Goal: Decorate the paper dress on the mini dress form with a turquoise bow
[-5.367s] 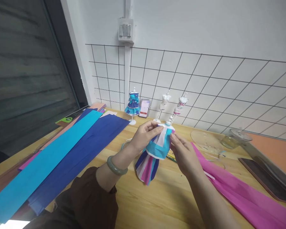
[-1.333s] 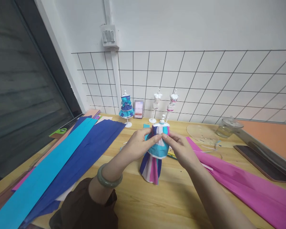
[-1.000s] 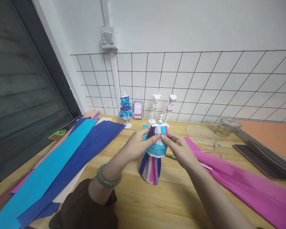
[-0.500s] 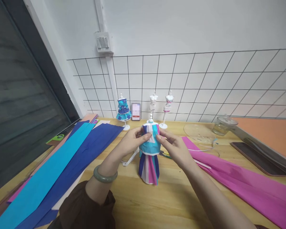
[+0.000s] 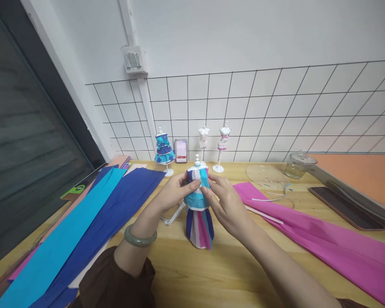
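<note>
A small dress form (image 5: 197, 161) stands before me on the wooden table, wearing a paper dress (image 5: 199, 229) with a light-blue upper tier and a skirt striped blue, white and pink. My left hand (image 5: 179, 190) grips the bodice from the left, thumb pressed on its front. From the right, my right hand (image 5: 223, 199) holds the bodice, its thumb on the front and fingers curled at the side. The back of the dress is hidden.
Blue crepe paper sheets (image 5: 93, 214) lie at left, magenta crepe paper (image 5: 308, 235) at right. Behind are a dressed form (image 5: 164, 152), a phone (image 5: 181, 151) and two barer forms (image 5: 223, 141). A glass jar (image 5: 298, 166) and a dark phone (image 5: 345, 207) sit at right.
The dress form's top has tilted slightly to the left, both hands moving with it. My right thumb sits a little lower on the bodice. The camera view has shifted slightly.
</note>
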The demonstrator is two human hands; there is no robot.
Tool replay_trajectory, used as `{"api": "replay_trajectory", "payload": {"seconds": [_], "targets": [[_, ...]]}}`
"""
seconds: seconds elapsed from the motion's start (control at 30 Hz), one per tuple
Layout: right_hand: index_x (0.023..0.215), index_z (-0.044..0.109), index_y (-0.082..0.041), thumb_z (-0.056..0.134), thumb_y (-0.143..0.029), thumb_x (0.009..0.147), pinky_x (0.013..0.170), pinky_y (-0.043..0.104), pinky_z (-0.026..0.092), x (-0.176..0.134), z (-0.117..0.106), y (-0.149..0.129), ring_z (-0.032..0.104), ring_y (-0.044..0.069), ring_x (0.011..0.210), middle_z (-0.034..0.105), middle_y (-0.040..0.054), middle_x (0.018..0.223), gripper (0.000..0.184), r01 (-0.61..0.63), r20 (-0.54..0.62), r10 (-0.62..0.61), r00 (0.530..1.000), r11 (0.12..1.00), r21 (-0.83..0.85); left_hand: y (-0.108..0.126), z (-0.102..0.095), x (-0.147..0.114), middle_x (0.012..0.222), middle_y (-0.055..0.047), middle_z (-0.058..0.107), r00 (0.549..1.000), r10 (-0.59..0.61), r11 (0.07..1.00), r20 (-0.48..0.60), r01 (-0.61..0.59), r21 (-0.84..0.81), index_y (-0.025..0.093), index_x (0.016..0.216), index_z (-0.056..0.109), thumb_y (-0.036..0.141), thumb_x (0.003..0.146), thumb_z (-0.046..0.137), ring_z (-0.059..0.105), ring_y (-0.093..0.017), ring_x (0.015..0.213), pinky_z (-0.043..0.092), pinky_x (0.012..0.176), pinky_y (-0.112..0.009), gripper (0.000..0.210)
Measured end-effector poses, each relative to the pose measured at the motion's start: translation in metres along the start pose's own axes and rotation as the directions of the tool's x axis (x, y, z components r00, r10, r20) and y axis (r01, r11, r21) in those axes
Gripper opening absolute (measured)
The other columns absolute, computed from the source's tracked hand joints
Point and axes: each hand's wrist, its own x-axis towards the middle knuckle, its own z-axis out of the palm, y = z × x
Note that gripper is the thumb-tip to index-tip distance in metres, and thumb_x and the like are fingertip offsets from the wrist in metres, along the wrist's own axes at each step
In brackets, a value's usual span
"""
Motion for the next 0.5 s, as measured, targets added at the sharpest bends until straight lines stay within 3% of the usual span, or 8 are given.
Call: {"api": "replay_trajectory", "payload": {"seconds": [0.17, 0.3, 0.5], "targets": [[0.116, 0.061, -0.026, 0.039, -0.04, 0.094, 0.095, 0.037, 0.04, 0.0005, -0.0044, 0.0027, 0.05, 0.022, 0.112, 0.06, 0.0066, 0.118, 0.035, -0.047, 0.008, 0.046, 0.999, 0.993, 0.104, 0.0005, -0.0006, 0.0, 0.118, -0.012, 0.062, 1.0, -0.002, 1.0, 0.008, 0.002, -0.001, 0.014, 0.118, 0.058, 0.04, 0.079, 0.065, 0.057, -0.025, 0.107, 0.047, 0.086, -0.033, 0.048], [0.112, 0.063, -0.025, 0.04, -0.041, 0.093, 0.092, 0.038, 0.041, 0.0001, -0.0028, 0.001, 0.052, 0.023, 0.108, 0.061, 0.0075, 0.114, 0.034, -0.052, 0.015, 0.051, 0.999, 0.993, 0.105, -0.0002, -0.0014, 0.0004, 0.117, -0.011, 0.063, 1.0, -0.004, 1.0, 0.015, 0.004, -0.004, 0.014, 0.113, 0.06, 0.04, 0.079, 0.065, 0.056, -0.025, 0.109, 0.046, 0.086, -0.032, 0.043], [0.114, 0.064, -0.025, 0.042, -0.043, 0.092, 0.091, 0.039, 0.043, 0.0019, -0.0017, 0.0018, 0.057, 0.023, 0.105, 0.064, 0.0068, 0.113, 0.036, -0.11, 0.046, 0.102, 0.994, 0.96, 0.257, -0.0016, -0.0011, 0.0017, 0.122, -0.011, 0.06, 1.0, 0.027, 0.999, 0.012, -0.027, -0.031, 0.016, 0.118, 0.057, 0.039, 0.08, 0.064, 0.055, -0.025, 0.111, 0.046, 0.089, -0.032, 0.045]]}}
